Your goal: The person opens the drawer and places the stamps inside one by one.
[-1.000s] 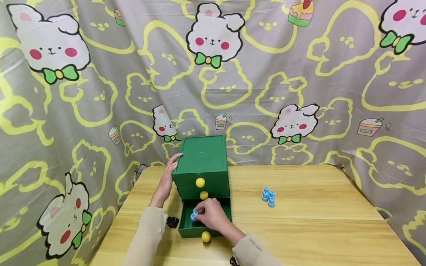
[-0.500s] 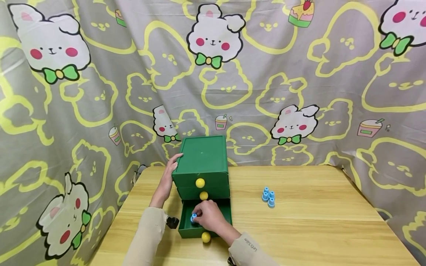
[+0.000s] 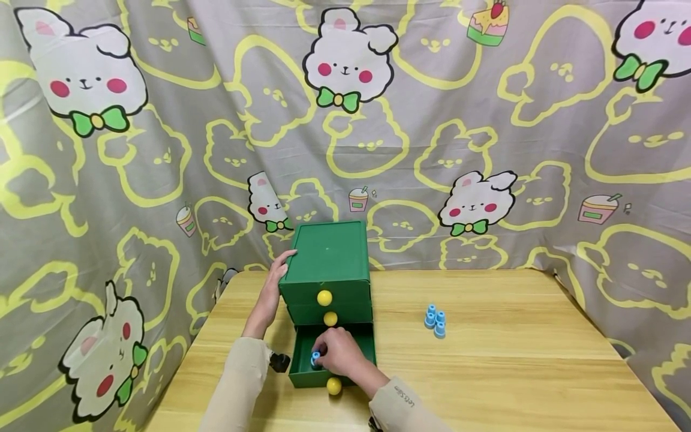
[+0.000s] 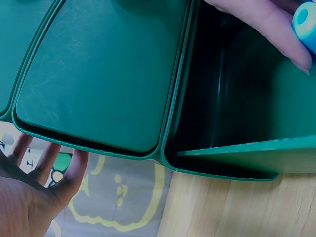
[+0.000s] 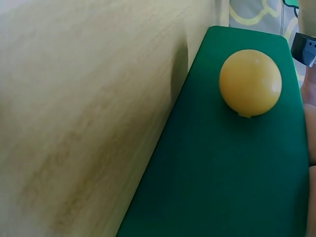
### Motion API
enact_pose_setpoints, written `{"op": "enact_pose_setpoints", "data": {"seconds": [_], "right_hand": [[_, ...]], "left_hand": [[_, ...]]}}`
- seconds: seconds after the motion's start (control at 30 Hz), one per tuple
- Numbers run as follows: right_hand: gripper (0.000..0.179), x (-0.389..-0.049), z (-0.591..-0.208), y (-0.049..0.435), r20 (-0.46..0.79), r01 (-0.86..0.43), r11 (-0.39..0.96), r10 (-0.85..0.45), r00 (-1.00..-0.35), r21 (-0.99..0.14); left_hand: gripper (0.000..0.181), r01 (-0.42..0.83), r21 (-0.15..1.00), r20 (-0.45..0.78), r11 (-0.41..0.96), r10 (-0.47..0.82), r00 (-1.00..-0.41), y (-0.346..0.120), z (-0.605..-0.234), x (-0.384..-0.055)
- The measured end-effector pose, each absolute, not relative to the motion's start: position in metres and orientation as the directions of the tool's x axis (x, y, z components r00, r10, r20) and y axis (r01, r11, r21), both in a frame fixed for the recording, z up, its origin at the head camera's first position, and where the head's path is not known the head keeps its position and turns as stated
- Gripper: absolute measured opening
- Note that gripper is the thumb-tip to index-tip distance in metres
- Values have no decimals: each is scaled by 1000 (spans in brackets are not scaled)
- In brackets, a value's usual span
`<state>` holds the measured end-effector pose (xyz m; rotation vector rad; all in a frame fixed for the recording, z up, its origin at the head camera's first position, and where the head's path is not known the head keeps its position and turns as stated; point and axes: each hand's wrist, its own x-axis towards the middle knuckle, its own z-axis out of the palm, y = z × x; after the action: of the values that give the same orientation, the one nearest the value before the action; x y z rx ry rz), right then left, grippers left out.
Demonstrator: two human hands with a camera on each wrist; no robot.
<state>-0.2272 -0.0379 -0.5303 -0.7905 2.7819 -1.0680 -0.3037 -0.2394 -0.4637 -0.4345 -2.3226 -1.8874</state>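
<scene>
A green desktop cabinet [image 3: 327,255] with yellow ball knobs stands on the table, its bottom drawer [image 3: 302,369] pulled out. Inside that drawer, my right hand [image 3: 345,354] pinches a small light-blue plastic piece [image 3: 315,359], stepped and hollow at the top like a little cone. The left wrist view shows this blue piece [image 4: 305,23] at its upper right corner, beside a finger. My left hand [image 3: 268,297] rests against the cabinet's left side with fingers extended, fingertips at the top edge. In the right wrist view, the drawer's front and its yellow knob [image 5: 251,83] hide most of the hand.
Several matching blue pieces [image 3: 435,320] stand grouped on the wooden table [image 3: 486,372] right of the cabinet. The two upper drawers, with yellow knobs [image 3: 324,298], are closed. A grey patterned curtain [image 3: 410,150] hangs behind and at both sides.
My right hand has lowered slightly within the drawer, bringing the blue piece down towards the drawer's front. My left hand keeps its place on the cabinet.
</scene>
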Motion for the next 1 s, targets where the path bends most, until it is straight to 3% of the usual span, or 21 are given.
{"op": "enact_pose_setpoints", "data": {"seconds": [0.63,1.0], "right_hand": [[10,-228,-532,-35,109,-451,613,-512,-852,-648],[11,-225,-529,-30,171,-462,592,-480,-860,-660]], "left_hand": [[50,299,935,274,191,146,-951,-240,-465,-305],[49,298,935,274,193,143,-951,-239,-465,-304]]}}
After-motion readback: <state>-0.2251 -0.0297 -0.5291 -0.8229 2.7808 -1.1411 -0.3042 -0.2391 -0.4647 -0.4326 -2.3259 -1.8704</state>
